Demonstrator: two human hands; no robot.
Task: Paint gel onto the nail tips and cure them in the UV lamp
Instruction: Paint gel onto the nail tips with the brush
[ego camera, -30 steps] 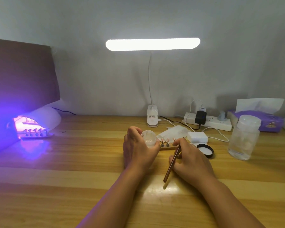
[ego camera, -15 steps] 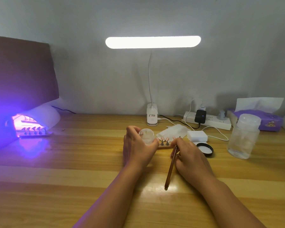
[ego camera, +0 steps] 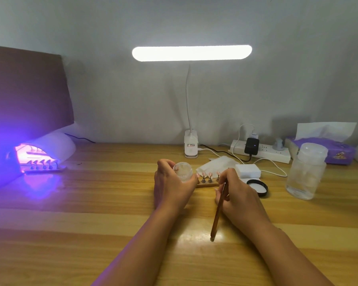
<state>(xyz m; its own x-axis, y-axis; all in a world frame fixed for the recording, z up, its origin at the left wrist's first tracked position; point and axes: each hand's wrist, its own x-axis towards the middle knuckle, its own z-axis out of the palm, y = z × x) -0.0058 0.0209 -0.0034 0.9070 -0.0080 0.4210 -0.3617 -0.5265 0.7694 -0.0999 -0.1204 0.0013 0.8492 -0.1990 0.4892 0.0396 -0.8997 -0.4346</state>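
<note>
Right hand [ego camera: 239, 195] grips brush [ego camera: 219, 211].

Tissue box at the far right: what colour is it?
The tissue box is purple, with a white tissue sticking out; seen in the head view.

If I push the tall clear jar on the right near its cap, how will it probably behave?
The tall clear jar stands upright, taller than wide, so a push near the cap would likely tip it. Its see-through walls look like plastic, so probably light. On the glossy wooden table a low push may slide it.
</note>
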